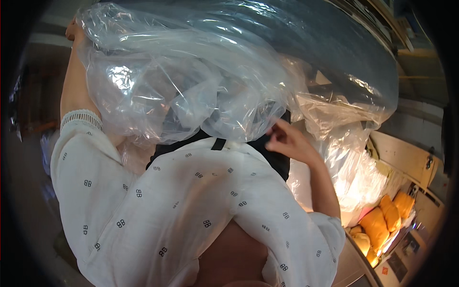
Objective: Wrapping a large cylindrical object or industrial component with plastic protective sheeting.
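Note:
A large clear plastic sheet (158, 71), crumpled and shiny, spreads in front of my body and hangs down to my waist. At the far left my left hand (72, 31) is raised with its arm stretched out, its fingers closed at the edge of the sheet; part of the grip is hidden. My right hand (289, 141) is beside the lower right edge of the plastic, close to my waist. Its fingers are half curled, with a gap between thumb and forefinger. The forefinger is at the film's edge; whether it touches is unclear.
Behind the sheet a big dark, glossy plastic-covered mass (330, 48) curves across the top. More clear plastic (354, 177) hangs at my right, brightly lit. Farther right are orange padded items (377, 225) and a pale wooden board (404, 155). Shelving (392, 19) stands at the upper right.

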### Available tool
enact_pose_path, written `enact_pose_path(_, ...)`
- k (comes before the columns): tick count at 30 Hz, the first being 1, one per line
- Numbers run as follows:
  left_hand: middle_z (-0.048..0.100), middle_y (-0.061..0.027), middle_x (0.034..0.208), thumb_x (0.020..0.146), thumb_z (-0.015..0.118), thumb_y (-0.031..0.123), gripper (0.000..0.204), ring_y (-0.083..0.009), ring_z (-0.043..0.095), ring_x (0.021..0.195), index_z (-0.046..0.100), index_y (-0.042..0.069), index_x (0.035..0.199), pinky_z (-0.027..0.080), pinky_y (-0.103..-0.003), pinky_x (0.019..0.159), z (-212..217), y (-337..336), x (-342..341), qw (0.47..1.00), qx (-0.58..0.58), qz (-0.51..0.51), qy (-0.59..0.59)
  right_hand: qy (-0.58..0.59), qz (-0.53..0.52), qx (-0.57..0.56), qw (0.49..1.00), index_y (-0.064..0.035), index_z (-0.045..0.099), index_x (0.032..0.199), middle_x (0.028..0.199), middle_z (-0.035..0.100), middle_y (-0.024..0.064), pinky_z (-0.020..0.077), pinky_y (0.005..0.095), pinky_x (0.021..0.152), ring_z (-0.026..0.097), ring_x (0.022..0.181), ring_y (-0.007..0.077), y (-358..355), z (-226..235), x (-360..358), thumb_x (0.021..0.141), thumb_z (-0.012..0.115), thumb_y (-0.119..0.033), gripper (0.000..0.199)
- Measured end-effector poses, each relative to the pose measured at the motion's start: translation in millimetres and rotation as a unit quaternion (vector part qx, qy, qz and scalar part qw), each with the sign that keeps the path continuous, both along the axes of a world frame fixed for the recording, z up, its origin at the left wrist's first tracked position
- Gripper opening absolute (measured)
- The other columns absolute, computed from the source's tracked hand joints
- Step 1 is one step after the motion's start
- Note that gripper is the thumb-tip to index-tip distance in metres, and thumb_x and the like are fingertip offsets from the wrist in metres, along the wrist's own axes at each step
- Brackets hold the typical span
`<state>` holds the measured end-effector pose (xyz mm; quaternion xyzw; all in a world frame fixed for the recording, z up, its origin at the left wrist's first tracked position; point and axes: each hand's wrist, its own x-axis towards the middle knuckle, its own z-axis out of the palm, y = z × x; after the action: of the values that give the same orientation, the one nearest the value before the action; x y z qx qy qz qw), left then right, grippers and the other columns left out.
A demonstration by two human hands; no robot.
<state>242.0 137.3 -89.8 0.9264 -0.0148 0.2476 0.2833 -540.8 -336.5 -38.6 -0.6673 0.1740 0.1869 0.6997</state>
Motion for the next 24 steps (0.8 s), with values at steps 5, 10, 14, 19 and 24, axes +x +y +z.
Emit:
enact_pose_path(5,0.066,-0.0084,0.089,0.080,0.053,0.050,0.045,-0.0233,0.061,0.085,0.066,0.012,0.098,0.045,-0.033,0.075,35,-113,-156,0.998,-0.061,0.019,-0.022,-0.287,-0.086,-0.178,0.937,-0.0047,0.060,0.081,0.095,0.053,0.0048,0.0396,0.0263,0.074,0.050,0.079,0.0125,12,33,29,0.077,0.060,-0.006,0.004)
enact_pose_path(10,0.066,-0.0077,0.088,0.080,0.058,0.041,0.039,-0.0194,0.060,0.082,0.066,0.006,0.096,0.045,-0.029,0.074,75,-141,-214,0.989,-0.135,-0.029,-0.050,-0.161,-0.447,0.313,0.823,-0.0026,0.060,0.089,0.084,0.057,0.0062,0.0436,0.0306,0.053,0.052,0.067,0.0137,-64,105,-58,0.083,0.051,-0.007,0.012)
enact_pose_path(14,0.066,-0.0069,0.088,0.081,0.059,0.035,0.035,-0.0166,0.059,0.081,0.066,0.003,0.095,0.043,-0.027,0.076,82,-158,-228,0.964,-0.207,-0.155,-0.065,-0.165,-0.379,0.323,0.851,-0.0026,0.058,0.094,0.089,0.057,0.0076,0.0444,0.0314,0.060,0.053,0.073,0.0160,-182,104,-197,0.083,0.052,-0.010,0.015)
enact_pose_path(19,0.066,-0.0075,0.092,0.082,0.059,0.033,0.035,-0.0161,0.059,0.086,0.066,0.003,0.097,0.043,-0.027,0.078,68,-141,-192,0.970,-0.214,-0.116,-0.026,-0.179,-0.297,0.343,0.873,-0.0025,0.057,0.100,0.095,0.056,0.0093,0.0453,0.0323,0.068,0.054,0.081,0.0188,-11,24,10,0.083,0.052,-0.014,0.021)
enact_pose_path(24,0.066,-0.0066,0.093,0.082,0.059,0.035,0.036,-0.0163,0.060,0.085,0.066,0.003,0.097,0.043,-0.027,0.078,59,-135,-179,0.962,-0.227,-0.153,-0.017,-0.185,-0.229,0.350,0.889,-0.0025,0.055,0.106,0.101,0.056,0.0111,0.0463,0.0333,0.075,0.055,0.088,0.0216,8,-10,22,0.083,0.053,-0.017,0.027)
